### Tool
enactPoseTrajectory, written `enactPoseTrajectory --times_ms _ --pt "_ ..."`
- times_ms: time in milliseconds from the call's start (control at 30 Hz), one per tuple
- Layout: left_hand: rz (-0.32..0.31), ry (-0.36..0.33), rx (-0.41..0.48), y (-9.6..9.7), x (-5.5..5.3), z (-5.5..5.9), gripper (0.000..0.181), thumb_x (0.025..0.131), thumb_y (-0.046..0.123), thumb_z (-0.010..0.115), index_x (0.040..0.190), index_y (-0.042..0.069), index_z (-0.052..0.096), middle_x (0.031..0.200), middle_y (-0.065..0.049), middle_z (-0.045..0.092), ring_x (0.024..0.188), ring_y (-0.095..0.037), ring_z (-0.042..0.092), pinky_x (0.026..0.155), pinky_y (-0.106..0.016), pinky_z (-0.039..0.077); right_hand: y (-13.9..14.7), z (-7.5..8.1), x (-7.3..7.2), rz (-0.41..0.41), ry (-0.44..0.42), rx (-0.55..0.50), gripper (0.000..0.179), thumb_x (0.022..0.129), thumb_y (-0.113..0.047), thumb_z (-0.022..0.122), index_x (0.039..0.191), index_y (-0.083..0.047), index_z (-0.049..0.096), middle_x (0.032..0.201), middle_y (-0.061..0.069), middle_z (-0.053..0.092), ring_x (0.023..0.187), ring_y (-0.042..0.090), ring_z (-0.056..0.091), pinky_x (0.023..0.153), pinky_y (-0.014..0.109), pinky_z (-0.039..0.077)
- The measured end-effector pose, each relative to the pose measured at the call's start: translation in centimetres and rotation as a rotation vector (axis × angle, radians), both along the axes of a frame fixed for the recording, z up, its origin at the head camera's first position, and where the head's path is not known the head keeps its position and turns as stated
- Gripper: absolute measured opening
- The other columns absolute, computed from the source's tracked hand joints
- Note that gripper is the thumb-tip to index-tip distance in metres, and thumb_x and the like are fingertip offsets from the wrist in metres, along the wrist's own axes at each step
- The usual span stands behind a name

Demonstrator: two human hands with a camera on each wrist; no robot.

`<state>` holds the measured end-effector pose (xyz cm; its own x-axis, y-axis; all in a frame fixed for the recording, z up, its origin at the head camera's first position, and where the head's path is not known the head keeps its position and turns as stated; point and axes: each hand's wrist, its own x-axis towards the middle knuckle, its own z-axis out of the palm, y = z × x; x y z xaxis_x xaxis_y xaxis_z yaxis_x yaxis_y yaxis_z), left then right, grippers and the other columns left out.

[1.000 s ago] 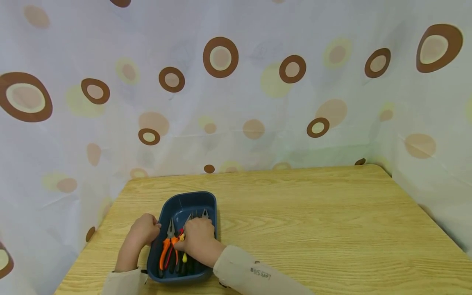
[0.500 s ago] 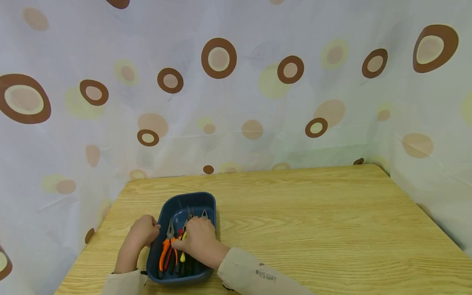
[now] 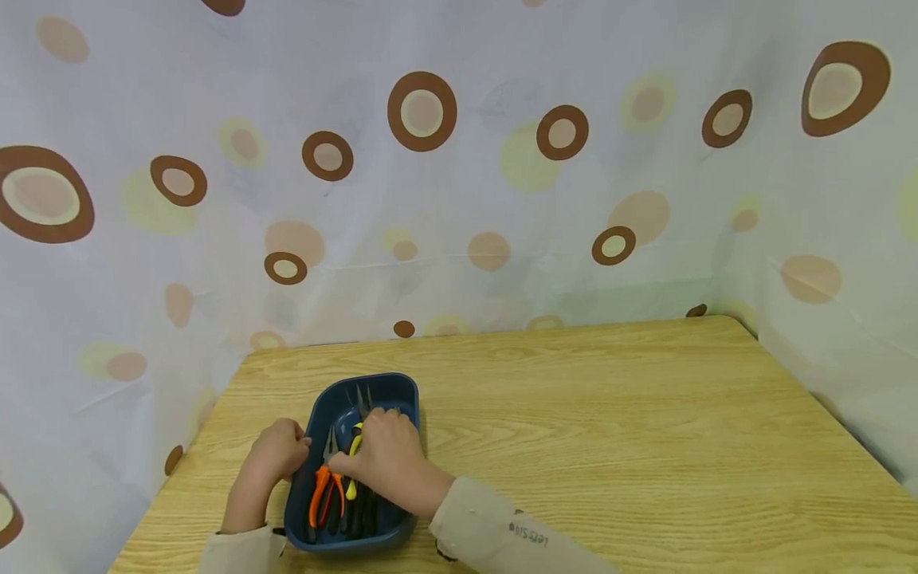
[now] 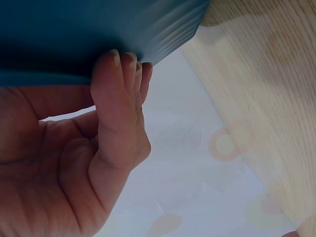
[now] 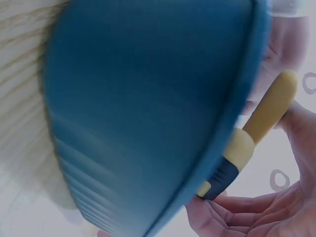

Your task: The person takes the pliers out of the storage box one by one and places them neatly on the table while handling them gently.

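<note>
A dark blue plastic bin (image 3: pixel 307 414) sits on the table at the lower left of the head view, with several pliers lying in it. My left hand (image 3: pixel 276 450) grips its left rim; in the left wrist view the fingertips press the outer wall. My right hand (image 3: pixel 390 458) reaches into the bin and holds needle-nose pliers with yellow-and-black handles (image 3: pixel 351 488). Their slim jaws point up past the fingers. In the right wrist view a yellow handle (image 5: pixel 274 106) lies between thumb and fingers. Orange-handled long-nose pliers (image 3: pixel 319 494) lie along the bin's left side.
Black handles (image 3: pixel 363 518) of other pliers lie at the bin's near end, partly under my right hand. The wood-grain table (image 3: pixel 610 438) stretches away to the right. A patterned white curtain (image 3: pixel 466 199) hangs behind and at the sides.
The yellow-handled pliers have shifted slightly toward the far end of the bin with my right hand, their tips showing more above the fingers. My left hand stays on the rim.
</note>
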<state>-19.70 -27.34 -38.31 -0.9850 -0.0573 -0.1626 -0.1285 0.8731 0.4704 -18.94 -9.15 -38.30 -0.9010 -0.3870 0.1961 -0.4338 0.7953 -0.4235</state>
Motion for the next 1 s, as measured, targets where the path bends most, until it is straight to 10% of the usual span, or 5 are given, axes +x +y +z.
enactPoseTrajectory --times_ms 1000 --pt "-0.007 0.016 0.012 0.0 0.2 0.0 0.027 0.094 0.004 0.051 0.068 0.003 0.046 0.062 -0.009 0.049 0.052 -0.019 0.057 0.051 -0.033 0.049 5.4 1.3 -0.6 -0.111 -0.061 -0.209 0.041 0.077 -0.039 0.07 0.085 0.0 0.061 0.07 0.008 0.05 0.049 0.017 0.042 0.045 0.026 0.034"
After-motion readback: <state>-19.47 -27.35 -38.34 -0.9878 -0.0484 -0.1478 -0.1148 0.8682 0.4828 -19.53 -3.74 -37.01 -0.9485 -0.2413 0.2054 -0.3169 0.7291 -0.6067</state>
